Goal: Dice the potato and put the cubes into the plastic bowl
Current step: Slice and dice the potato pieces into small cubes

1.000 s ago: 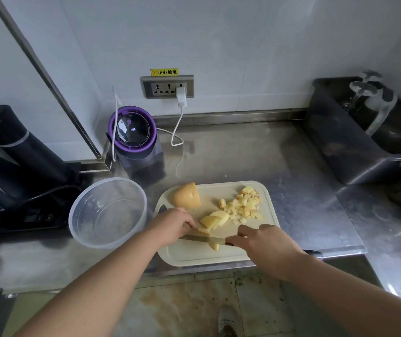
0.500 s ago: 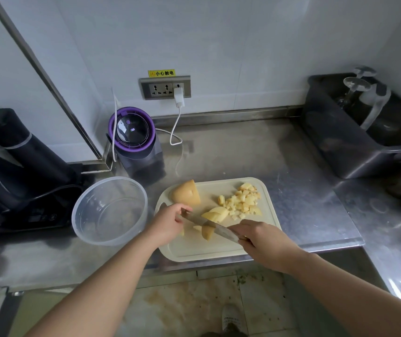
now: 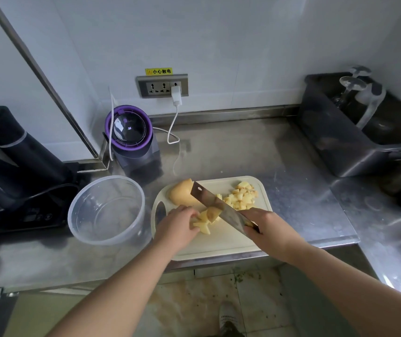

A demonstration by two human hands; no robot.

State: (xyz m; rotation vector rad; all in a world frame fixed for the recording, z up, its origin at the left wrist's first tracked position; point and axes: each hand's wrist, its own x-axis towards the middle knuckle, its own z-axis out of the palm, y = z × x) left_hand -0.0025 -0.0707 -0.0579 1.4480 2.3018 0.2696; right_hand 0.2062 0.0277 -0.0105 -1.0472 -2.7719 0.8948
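Observation:
A cream cutting board (image 3: pixel 218 242) lies at the counter's front edge. On its far left corner sits a large uncut potato piece (image 3: pixel 181 194), and a pile of yellow cubes (image 3: pixel 242 198) lies at its far right. My left hand (image 3: pixel 176 226) holds several potato slices (image 3: pixel 206 218) in the board's middle, fingers curled on them. My right hand (image 3: pixel 269 231) grips the handle of a cleaver (image 3: pixel 215 206), whose blade points up and left over the slices. A clear plastic bowl (image 3: pixel 107 210) stands left of the board with nothing visible inside.
A purple-rimmed appliance (image 3: pixel 130 132) stands behind the bowl, with a white cable running to the wall socket (image 3: pixel 163 86). Dark equipment (image 3: pixel 7 164) fills the far left. A dark bin (image 3: pixel 355 132) holding glassware sits at the back right. The steel counter (image 3: pixel 291 181) steps down at the right.
The cleaver has swung from lying flat and pointing left to angled up-left with its blade raised over the slices. My left hand has shifted right onto the slices.

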